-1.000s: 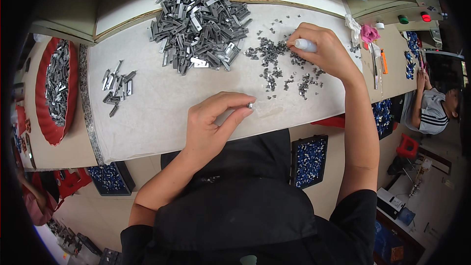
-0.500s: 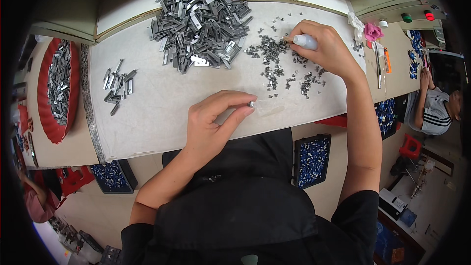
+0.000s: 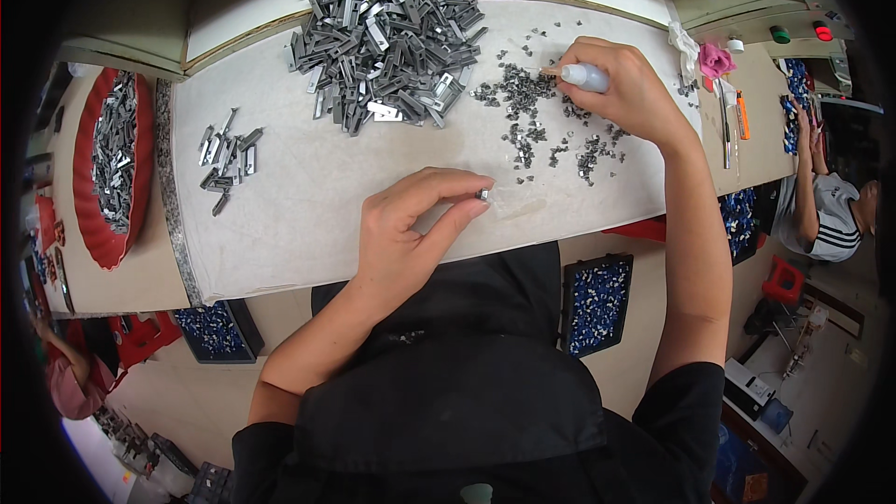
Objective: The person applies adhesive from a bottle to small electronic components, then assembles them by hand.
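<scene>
My left hand point(image 3: 411, 224) rests near the front of the white work mat point(image 3: 308, 196) and pinches a small grey metal part point(image 3: 483, 194) between thumb and fingers. My right hand point(image 3: 625, 84) reaches to the far right and grips a pale blue pen-like tool point(image 3: 586, 77), its tip down among a scatter of tiny dark metal bits point(image 3: 541, 126). A big heap of grey metal strips point(image 3: 387, 23) lies at the back of the mat. A few more strips point(image 3: 227, 163) sit apart at the left.
A red tray point(image 3: 103, 224) of grey strips stands at the far left. Trays of blue parts point(image 3: 597, 303) sit below the table edge. Pens and a pink object point(image 3: 717, 61) lie at the right, where another person point(image 3: 831, 215) sits. Red and green buttons point(image 3: 821, 33) are at the upper right.
My right hand has shifted the tool tip slightly within the scatter of small bits. My left hand keeps its pinch in the same place.
</scene>
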The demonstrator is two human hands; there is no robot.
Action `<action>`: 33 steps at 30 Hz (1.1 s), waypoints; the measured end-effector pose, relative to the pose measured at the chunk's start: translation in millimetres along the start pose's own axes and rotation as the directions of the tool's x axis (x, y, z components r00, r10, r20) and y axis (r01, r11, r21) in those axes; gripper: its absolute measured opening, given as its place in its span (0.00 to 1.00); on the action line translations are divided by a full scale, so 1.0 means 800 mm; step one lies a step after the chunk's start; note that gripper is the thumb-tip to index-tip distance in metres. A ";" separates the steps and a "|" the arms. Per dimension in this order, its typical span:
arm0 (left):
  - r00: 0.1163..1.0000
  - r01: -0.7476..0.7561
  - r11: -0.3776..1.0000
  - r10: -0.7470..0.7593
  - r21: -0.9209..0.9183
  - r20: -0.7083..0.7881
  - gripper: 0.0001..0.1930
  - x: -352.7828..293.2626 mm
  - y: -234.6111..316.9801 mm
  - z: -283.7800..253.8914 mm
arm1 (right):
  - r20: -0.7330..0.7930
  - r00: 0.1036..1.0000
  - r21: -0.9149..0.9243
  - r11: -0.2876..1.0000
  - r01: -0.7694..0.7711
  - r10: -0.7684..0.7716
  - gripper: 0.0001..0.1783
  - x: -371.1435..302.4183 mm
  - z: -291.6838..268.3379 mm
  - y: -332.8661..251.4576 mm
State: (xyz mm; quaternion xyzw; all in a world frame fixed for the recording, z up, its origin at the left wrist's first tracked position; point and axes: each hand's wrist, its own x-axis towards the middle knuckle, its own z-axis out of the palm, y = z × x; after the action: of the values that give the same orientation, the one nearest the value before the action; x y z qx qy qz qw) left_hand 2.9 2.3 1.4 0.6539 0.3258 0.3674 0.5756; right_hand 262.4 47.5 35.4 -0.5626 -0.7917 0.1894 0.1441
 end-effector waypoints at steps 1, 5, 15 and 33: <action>1.000 -0.002 1.000 0.002 -0.002 -0.002 0.08 0.000 -0.001 0.000 | -0.020 0.999 0.042 0.999 -0.032 0.033 0.07 -0.001 0.000 -0.001; 1.000 -0.002 1.000 0.002 -0.012 -0.001 0.08 0.000 0.001 0.001 | -0.063 0.995 0.138 0.988 -0.068 0.077 0.08 -0.004 0.004 0.001; 1.000 -0.010 1.000 0.010 0.000 -0.001 0.08 0.000 0.001 0.000 | -0.057 0.998 0.057 0.998 -0.031 0.035 0.08 0.001 0.006 -0.003; 0.999 -0.025 1.000 0.026 0.013 -0.037 0.08 0.001 0.002 0.000 | -0.099 0.988 0.064 0.991 -0.116 0.122 0.07 -0.008 0.006 -0.024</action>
State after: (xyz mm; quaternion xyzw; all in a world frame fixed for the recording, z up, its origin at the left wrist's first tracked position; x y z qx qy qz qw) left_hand 3.4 2.8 3.4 0.6545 0.3305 0.3848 0.5606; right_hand 246.2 35.4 39.8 -0.6136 -0.7424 0.1912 0.1892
